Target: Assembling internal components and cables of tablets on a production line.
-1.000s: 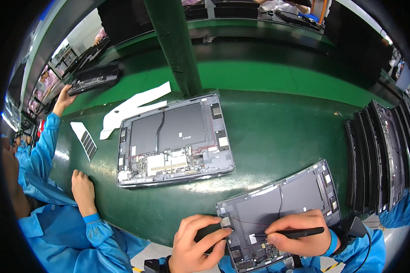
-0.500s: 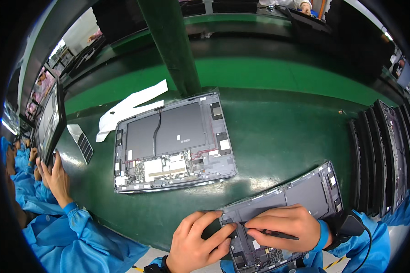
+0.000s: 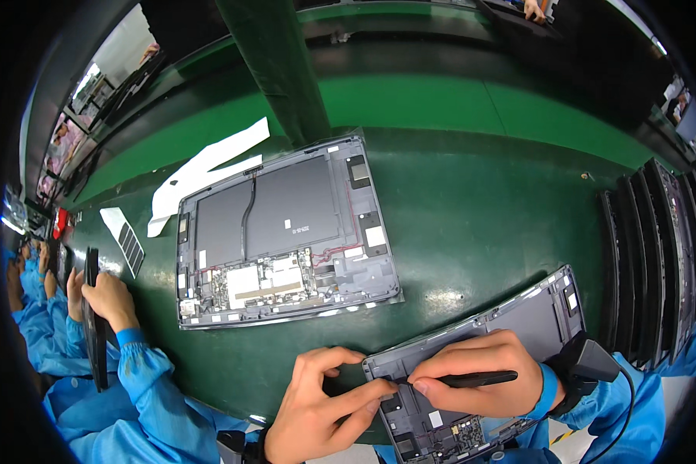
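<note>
At the lower right, an opened tablet [image 3: 510, 329] lies tilted, its battery and circuit board bare. My left hand [image 3: 317, 406] grips its left corner; one fingertip rests on the outer edge and others press inside the frame. Slim black tweezers [image 3: 479, 379] are pinched in my right hand [image 3: 491, 367], slanting over the tablet. Their tip is hidden by my fingers, close to my left fingertips. A second opened tablet [image 3: 286, 232] lies farther off, left of centre, with a black cable, red wires and a circuit board showing.
Several dark panels [image 3: 634, 263] stand upright in a row at the right. White sheets [image 3: 209, 166] and a strip with dark patches [image 3: 124, 240] lie beyond the second tablet on the green table [image 3: 472, 216]. At left, a co-worker's hand [image 3: 110, 300] holds a dark panel [image 3: 94, 325]. A green post [image 3: 278, 69] rises behind.
My view has shifted slightly. The tweezers lie flatter in my right hand, while both hands stay at the tablet's left corner. The co-worker's panel has come lower and turned edge-on.
</note>
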The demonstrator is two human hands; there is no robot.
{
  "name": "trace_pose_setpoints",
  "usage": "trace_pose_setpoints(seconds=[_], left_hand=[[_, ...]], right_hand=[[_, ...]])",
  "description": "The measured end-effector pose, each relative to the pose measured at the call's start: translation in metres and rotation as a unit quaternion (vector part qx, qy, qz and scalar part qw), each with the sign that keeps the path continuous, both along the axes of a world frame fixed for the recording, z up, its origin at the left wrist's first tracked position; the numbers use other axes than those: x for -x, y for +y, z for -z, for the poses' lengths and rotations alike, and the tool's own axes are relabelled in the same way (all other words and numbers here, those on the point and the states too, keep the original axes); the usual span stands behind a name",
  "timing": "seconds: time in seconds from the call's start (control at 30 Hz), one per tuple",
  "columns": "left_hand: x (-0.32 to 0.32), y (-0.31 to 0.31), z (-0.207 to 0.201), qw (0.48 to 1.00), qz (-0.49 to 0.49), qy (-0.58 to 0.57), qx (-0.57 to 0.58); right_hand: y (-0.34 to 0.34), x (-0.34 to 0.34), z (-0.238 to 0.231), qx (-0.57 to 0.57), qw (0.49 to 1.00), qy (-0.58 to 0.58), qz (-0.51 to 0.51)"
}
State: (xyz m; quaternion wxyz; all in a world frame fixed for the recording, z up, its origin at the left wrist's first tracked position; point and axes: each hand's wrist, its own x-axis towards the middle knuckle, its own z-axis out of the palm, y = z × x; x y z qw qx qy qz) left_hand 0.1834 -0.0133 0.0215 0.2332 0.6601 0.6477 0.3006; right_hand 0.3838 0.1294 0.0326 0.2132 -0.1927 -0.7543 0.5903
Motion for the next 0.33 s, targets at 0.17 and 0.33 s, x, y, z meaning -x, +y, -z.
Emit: trace_pose_setpoints(seconds=[0.17, 0.33], left_hand=[[0.0, -0.012, 0.006, 0.999, -0.01, -0.023, -0.027], [0.001, -0.012, 0.015, 0.998, 0.005, -0.013, -0.06]], right_hand=[[0.002, 0.002, -0.002, -0.02, 0.999, 0.012, -0.034], [0.002, 0.0, -0.002, -0.077, 0.996, 0.005, -0.043]])
